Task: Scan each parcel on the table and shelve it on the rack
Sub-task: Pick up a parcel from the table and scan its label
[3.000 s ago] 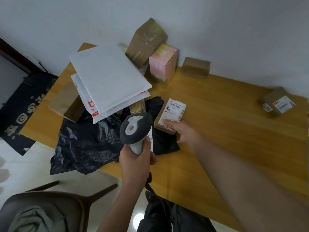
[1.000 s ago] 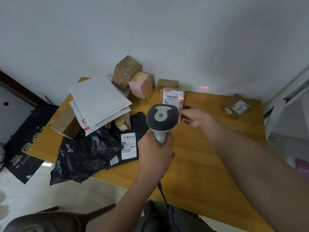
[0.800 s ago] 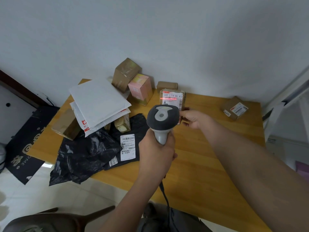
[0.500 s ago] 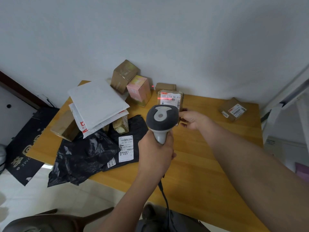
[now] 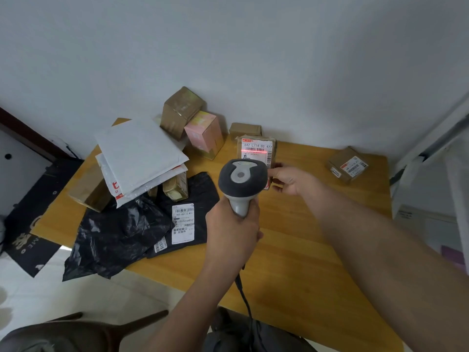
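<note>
Your left hand (image 5: 232, 228) is wrapped tight around the grip of the grey barcode scanner (image 5: 242, 182), fingers fully closed on the handle, with its cord (image 5: 245, 298) trailing down toward you. The scanner head points at the small brown parcel (image 5: 256, 151) you're holding up in your right hand (image 5: 291, 179). Your fingers pinch the parcel's lower right side, so it stands upright with its white label facing the scanner. A red laser line (image 5: 253, 150) falls right across the barcode on that label. The parcel sits just behind the scanner, lifted above the wooden table (image 5: 291, 237); the scanner head hides its bottom edge.

Everything else, placed off the scanner: to its left there's a flat black poly bag (image 5: 187, 212) with a white label, and further left a crumpled black bag (image 5: 114, 237) hanging over the table edge. Behind those, a stack of white padded mailers (image 5: 139, 158) leans on a brown box (image 5: 87, 196). Behind the scanner and a bit left, a pink box (image 5: 203, 133) stands against a tilted brown carton (image 5: 180, 110), and a small brown box (image 5: 245, 128) peeks out behind your held parcel. Well off to the right, a labelled brown box (image 5: 346, 165) sits alone near the table's far corner. A white rack frame (image 5: 431, 138) shows at the right edge beyond it.
</note>
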`<act>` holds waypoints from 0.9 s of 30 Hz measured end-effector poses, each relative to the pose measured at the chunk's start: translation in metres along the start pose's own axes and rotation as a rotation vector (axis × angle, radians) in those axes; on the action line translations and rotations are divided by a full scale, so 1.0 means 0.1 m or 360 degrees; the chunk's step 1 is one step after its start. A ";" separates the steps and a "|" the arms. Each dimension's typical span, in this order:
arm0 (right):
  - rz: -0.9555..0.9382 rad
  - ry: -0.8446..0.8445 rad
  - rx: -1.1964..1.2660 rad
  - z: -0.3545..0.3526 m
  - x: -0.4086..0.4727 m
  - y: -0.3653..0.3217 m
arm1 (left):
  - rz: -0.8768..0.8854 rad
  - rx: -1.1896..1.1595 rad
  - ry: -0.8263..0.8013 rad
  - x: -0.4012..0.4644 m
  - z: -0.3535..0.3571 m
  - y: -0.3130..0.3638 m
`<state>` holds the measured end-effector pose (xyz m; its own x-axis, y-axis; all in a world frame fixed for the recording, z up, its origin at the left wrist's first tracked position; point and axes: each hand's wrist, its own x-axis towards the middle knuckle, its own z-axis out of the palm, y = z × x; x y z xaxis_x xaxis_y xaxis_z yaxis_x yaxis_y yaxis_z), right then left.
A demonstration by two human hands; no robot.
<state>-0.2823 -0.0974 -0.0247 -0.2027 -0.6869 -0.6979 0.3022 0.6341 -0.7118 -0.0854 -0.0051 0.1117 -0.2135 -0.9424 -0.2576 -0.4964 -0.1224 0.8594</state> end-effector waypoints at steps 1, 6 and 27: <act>0.0004 -0.0004 -0.0008 -0.01 0.00 0.00 | -0.0004 0.0001 0.0007 -0.01 0.01 0.00; -0.0007 -0.0020 -0.0044 -0.04 -0.06 0.02 | 0.0017 0.0019 0.0029 -0.11 0.07 -0.01; -0.0192 -0.0065 -0.0145 0.07 -1.64 0.91 | 0.0094 -0.0161 0.0178 -1.93 -0.12 -0.41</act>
<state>-0.2145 0.0709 0.0257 -0.1942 -0.7728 -0.6042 0.1918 0.5742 -0.7960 -0.0136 0.1786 0.1315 -0.1418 -0.9770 -0.1592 -0.3972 -0.0912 0.9132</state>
